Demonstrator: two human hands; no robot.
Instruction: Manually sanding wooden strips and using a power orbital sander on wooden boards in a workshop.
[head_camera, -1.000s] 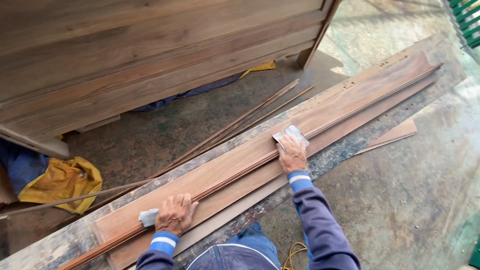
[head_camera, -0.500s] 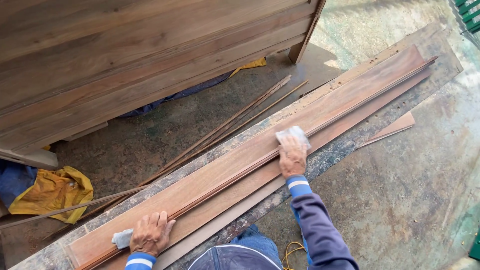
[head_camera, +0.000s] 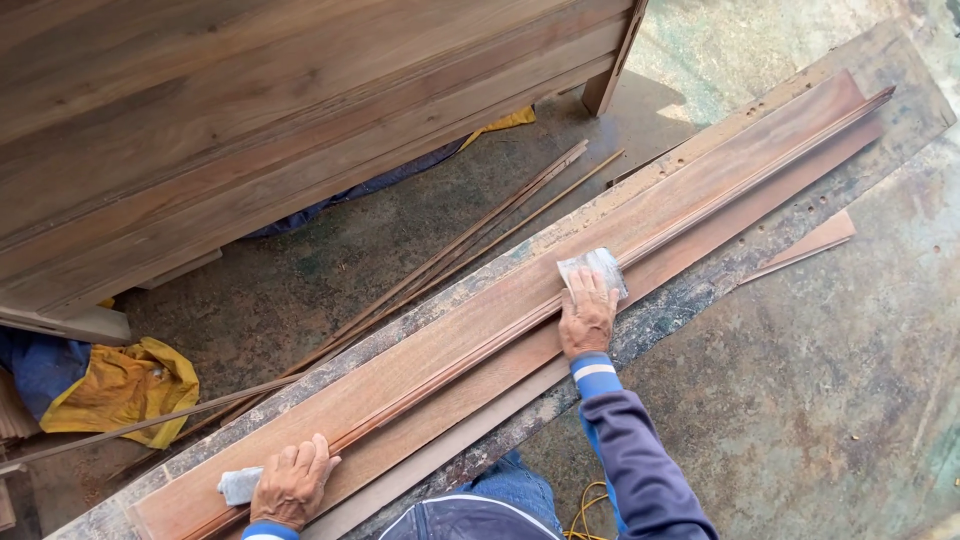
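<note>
Your left hand (head_camera: 292, 487) is sitting lower and farther left than it was a second ago, close to the near end of the board (head_camera: 480, 320). Your right hand (head_camera: 587, 315) is staying about where it was, pressing on its sandpaper (head_camera: 594, 269).

You are kneeling over a long brown board that is lying slantwise on a rough plank (head_camera: 700, 290). A thin ridge is running down the middle of the board. Your right hand is lying flat with fingers spread, pushing the grey sandpaper down right beside that ridge, about halfway along. Your left hand is curling over a small grey pad (head_camera: 240, 485) at the near end, also by the ridge. Both hands are pressing down on their papers more than squeezing them.

You look like you are in the middle of rubbing the board smooth. The far half past your right hand is looking untouched, so the next rub likely needs a long, even push along the grain, keeping the paper flat and close to the ridge.

Thin sticks (head_camera: 470, 240) are lying on the floor past the plank. A big wooden cabinet (head_camera: 250, 110) is standing behind them, with a yellow cloth (head_camera: 125, 385) beside it.
</note>
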